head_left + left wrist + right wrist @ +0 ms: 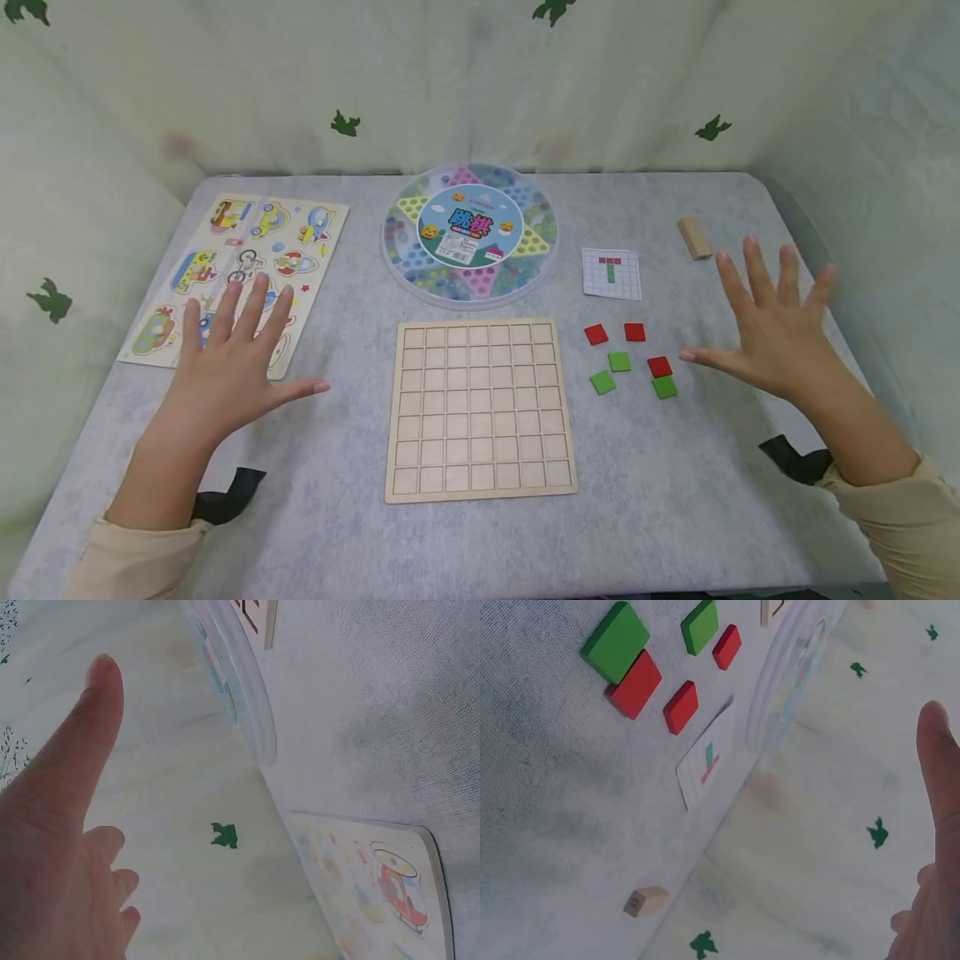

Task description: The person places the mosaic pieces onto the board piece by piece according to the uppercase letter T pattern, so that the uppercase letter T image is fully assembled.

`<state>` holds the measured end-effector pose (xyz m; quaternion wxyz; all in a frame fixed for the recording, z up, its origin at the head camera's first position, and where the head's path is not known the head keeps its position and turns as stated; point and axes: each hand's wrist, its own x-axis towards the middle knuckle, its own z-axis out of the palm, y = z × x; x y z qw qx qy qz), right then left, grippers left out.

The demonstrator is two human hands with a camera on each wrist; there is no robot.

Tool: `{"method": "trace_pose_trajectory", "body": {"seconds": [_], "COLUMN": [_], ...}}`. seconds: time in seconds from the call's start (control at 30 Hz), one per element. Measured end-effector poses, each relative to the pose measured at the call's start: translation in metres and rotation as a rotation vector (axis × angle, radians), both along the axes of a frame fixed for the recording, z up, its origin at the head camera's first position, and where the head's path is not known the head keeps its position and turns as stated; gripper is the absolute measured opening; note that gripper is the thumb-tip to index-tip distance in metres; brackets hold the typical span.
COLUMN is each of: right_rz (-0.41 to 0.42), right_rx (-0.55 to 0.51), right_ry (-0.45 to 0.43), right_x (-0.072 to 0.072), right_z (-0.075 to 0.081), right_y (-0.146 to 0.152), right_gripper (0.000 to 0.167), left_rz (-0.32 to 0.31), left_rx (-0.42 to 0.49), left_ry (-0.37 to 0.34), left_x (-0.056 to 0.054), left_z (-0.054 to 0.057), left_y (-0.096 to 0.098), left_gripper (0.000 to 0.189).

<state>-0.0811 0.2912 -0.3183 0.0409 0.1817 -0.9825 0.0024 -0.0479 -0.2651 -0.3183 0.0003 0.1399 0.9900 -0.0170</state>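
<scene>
My left hand (232,367) is held up with fingers spread, overlapping the lower part of a vehicle picture puzzle board (315,229) in the head view; it holds nothing. On the other side, my right hand (780,342) is spread the same way, its thumb pointing toward the small square tiles. Three red tiles, one of them a red tile (634,332), and three green ones, such as a green tile (619,362), lie loose on the table. A wooden grid board (480,403) with bare squares lies between the hands.
A round Chinese checkers set (469,233) lies behind the grid board. Right of it is a paper card (611,273) with a red and green T on a grid. A small wooden block (694,238) sits near the back right. Curtains (465,83) enclose the table (337,517).
</scene>
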Motion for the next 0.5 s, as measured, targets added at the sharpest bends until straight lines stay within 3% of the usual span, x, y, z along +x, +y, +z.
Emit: {"method": "trace_pose_trajectory", "body": {"seconds": [0.13,0.3,0.5], "right_rz": [0.076,0.127,0.154], "right_rx": [-0.153,-0.386,-0.557], "right_ry": [0.036,0.007,-0.075], "right_x": [-0.003,-0.008,-0.013], "right_z": [-0.003,-0.009,-0.026], "right_y": [-0.006,-0.020,-0.040], "right_gripper": [0.116,0.110,0.106], "left_rz": [-0.106,-0.261,-0.282], "left_rx": [0.093,0.251,0.367], "left_ry": [0.065,0.172,0.099], "left_x": [-0.002,-0.004,0.001], "left_z": [-0.008,-0.029,-0.060], "left_y": [0.003,0.016,0.043], "left_gripper": [0.111,0.107,0.108]}}
